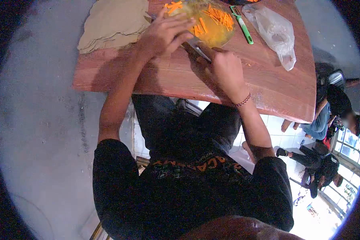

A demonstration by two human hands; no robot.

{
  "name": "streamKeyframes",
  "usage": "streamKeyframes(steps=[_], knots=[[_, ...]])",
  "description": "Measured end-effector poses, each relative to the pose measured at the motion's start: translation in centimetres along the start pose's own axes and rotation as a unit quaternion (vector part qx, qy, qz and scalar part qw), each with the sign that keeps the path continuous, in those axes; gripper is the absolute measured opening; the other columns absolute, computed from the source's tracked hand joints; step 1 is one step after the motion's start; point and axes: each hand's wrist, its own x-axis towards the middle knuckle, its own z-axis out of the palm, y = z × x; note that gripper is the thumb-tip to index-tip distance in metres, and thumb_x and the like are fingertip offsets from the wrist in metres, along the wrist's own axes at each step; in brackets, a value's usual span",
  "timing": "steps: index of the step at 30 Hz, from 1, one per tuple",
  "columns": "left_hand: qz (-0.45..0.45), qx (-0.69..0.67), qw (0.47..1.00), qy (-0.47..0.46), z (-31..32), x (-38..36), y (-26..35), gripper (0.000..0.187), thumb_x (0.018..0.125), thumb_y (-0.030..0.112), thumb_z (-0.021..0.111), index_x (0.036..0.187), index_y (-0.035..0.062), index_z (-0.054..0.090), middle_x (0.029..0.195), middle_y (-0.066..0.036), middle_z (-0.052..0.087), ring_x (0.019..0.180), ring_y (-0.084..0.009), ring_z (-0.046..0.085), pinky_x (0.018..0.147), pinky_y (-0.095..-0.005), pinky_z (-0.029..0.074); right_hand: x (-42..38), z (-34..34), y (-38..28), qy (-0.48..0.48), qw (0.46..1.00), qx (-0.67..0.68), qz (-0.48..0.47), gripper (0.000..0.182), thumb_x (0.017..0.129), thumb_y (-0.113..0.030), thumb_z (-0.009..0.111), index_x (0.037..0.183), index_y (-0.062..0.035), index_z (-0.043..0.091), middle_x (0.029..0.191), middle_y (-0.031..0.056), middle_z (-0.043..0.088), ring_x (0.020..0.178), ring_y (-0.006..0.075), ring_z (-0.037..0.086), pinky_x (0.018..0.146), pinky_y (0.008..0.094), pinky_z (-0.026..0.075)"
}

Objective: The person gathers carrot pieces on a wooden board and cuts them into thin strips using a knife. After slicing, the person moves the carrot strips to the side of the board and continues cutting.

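My right hand (pixel 227 70) is closed around the handle of a knife (pixel 201 51), whose blade points up and left over the yellowish cutting board (pixel 218 39). My left hand (pixel 164 35) is held over the board's left side beside the blade, its fingers stretched out and apart. Part of the blade is hidden behind that hand. A pile of thin carrot sticks (pixel 220 18) lies on the right of the board. A few thicker carrot pieces (pixel 201 26) are close to my left fingertips, and more carrot strips (pixel 174 6) rest at the upper left.
A green-handled peeler (pixel 244 28) and a crumpled clear plastic bag (pixel 273 32) lie on the wooden table (pixel 268 88) right of the board. Brown paper sheets (pixel 114 24) cover its left corner. Other people (pixel 318 160) sit on the floor at far right.
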Motion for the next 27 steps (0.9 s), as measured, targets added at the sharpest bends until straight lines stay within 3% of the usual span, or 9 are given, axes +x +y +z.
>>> streamKeyframes(steps=[2, 4, 14, 16, 17, 19, 20, 22, 27], knots=[[0.003, 0.001, 0.999, 0.035, -1.0, -0.3, -0.4, 0.036, 0.091, 0.033, 0.065, 0.117, 0.0086, 0.069, 0.114, -0.006, 0.07, 0.115, -0.0239, 0.061, 0.11, -0.0529, 0.031, -0.2, -0.7, -0.5, 0.033, 0.999, 0.039, 0.005, 0.043, 0.084, -0.031, 0.067, 0.125, -0.0178, 0.064, 0.084, 0.0213, 0.068, 0.071, 0.0385, 0.067, 0.063, 0.0485, 0.054], [-0.075, -0.026, 0.997, 0.002, -2.2, -1.2, 0.1, 0.034, 0.09, 0.035, 0.066, 0.114, 0.0111, 0.07, 0.112, -0.005, 0.07, 0.113, -0.022, 0.06, 0.111, -0.0567, 0.027, -0.2, -0.5, 0.1, 0.034, 0.999, 0.027, 0.003, 0.042, 0.085, -0.031, 0.066, 0.124, -0.0173, 0.064, 0.083, 0.0214, 0.068, 0.07, 0.0385, 0.067, 0.062, 0.0485, 0.054], [-0.05, 0.057, 0.997, -0.011, -1.2, -0.1, 0.7, 0.031, 0.089, 0.032, 0.066, 0.112, 0.013, 0.071, 0.114, -0.004, 0.069, 0.116, -0.0196, 0.059, 0.107, -0.0683, 0.02, -0.7, -0.2, 0.4, 0.036, 0.998, 0.042, 0.007, 0.039, 0.085, -0.031, 0.067, 0.121, -0.0151, 0.067, 0.075, 0.022, 0.067, 0.071, 0.0414, 0.066, 0.063, 0.0478, 0.053], [-0.087, 0.032, 0.992, 0.086, -1.3, 0.6, 0.8, 0.031, 0.089, 0.03, 0.065, 0.114, 0.0119, 0.07, 0.115, -0.006, 0.068, 0.116, -0.0231, 0.058, 0.108, -0.0616, 0.027, -1.0, -0.8, 1.1, 0.061, 0.994, 0.088, 0.031, 0.034, 0.086, -0.03, 0.066, 0.114, -0.0117, 0.069, 0.076, 0.0224, 0.067, 0.07, 0.0408, 0.066, 0.064, 0.0481, 0.054], [-0.086, 0.032, 0.992, 0.086, -1.1, 0.8, 1.0, 0.031, 0.089, 0.03, 0.065, 0.114, 0.0119, 0.07, 0.115, -0.006, 0.068, 0.116, -0.0231, 0.058, 0.108, -0.0616, 0.027, -1.1, -1.1, 1.6, 0.084, 0.986, 0.135, 0.054, 0.031, 0.087, -0.03, 0.065, 0.107, -0.0082, 0.071, 0.077, 0.0227, 0.067, 0.069, 0.0402, 0.067, 0.065, 0.0484, 0.054], [-0.132, -0.064, 0.977, 0.156, -0.1, 0.7, 1.7, 0.035, 0.088, 0.029, 0.066, 0.118, 0.0106, 0.068, 0.118, -0.009, 0.066, 0.117, -0.0274, 0.057, 0.108, -0.0517, 0.034, -1.5, -1.8, 2.5, 0.09, 0.975, 0.185, 0.086, 0.031, 0.087, -0.029, 0.065, 0.11, -0.0082, 0.07, 0.081, 0.0236, 0.067, 0.073, 0.0406, 0.067, 0.067, 0.0481, 0.054], [-0.134, -0.063, 0.976, 0.157, 0.8, 0.8, 1.7, 0.035, 0.088, 0.029, 0.066, 0.118, 0.0106, 0.068, 0.118, -0.009, 0.066, 0.117, -0.0274, 0.057, 0.108, -0.0517, 0.034, -1.7, -2.1, 3.2, 0.096, 0.961, 0.233, 0.118, 0.032, 0.087, -0.028, 0.066, 0.112, -0.0082, 0.069, 0.084, 0.0244, 0.068, 0.078, 0.041, 0.068, 0.07, 0.0478, 0.054], [-0.124, -0.11, 0.983, 0.081, 2.8, 1.0, 1.6, 0.037, 0.09, 0.032, 0.064, 0.119, 0.0093, 0.067, 0.122, -0.01, 0.064, 0.119, -0.0291, 0.056, 0.105, -0.0446, 0.039, -1.9, -1.8, 4.8, 0.099, 0.968, 0.198, 0.121, 0.032, 0.088, -0.029, 0.065, 0.113, -0.009, 0.07, 0.09, 0.0238, 0.069, 0.086, 0.0398, 0.068, 0.074, 0.0453, 0.054], [-0.092, -0.036, 0.995, 0.002, 5.8, 1.4, 2.5, 0.038, 0.093, 0.037, 0.059, 0.116, 0.0084, 0.069, 0.127, -0.01, 0.062, 0.122, -0.0284, 0.054, 0.105, -0.0464, 0.038, -1.6, -1.6, 6.0, 0.117, 0.951, 0.23, 0.17, 0.031, 0.091, -0.029, 0.064, 0.112, -0.0082, 0.071, 0.094, 0.0231, 0.07, 0.09, 0.0373, 0.07, 0.076, 0.0408, 0.054]])
